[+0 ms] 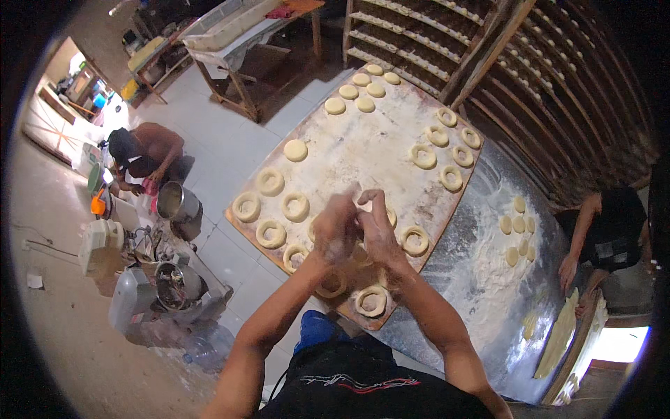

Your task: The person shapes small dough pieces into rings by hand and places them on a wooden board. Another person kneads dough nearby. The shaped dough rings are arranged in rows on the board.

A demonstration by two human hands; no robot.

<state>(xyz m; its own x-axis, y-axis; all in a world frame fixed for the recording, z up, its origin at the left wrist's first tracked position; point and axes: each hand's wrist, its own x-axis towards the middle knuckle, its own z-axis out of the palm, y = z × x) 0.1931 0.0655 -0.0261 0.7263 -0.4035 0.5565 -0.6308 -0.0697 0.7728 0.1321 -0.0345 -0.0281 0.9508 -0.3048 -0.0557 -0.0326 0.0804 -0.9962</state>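
My left hand and my right hand come together over a floured wooden board, both with curled, flour-dusted fingers around something pale, mostly hidden and too unclear to name. Several dough rings lie around my hands, with another ring near the board's front corner. More rings sit at the back right. Flat uncut dough rounds are grouped at the far end, and a single round lies at the left.
A metal table with dough pieces adjoins at right, where a co-worker reaches over sheeted dough. Another person bends beside a steel pot and mixers at left. Wooden racks and a side table stand behind.
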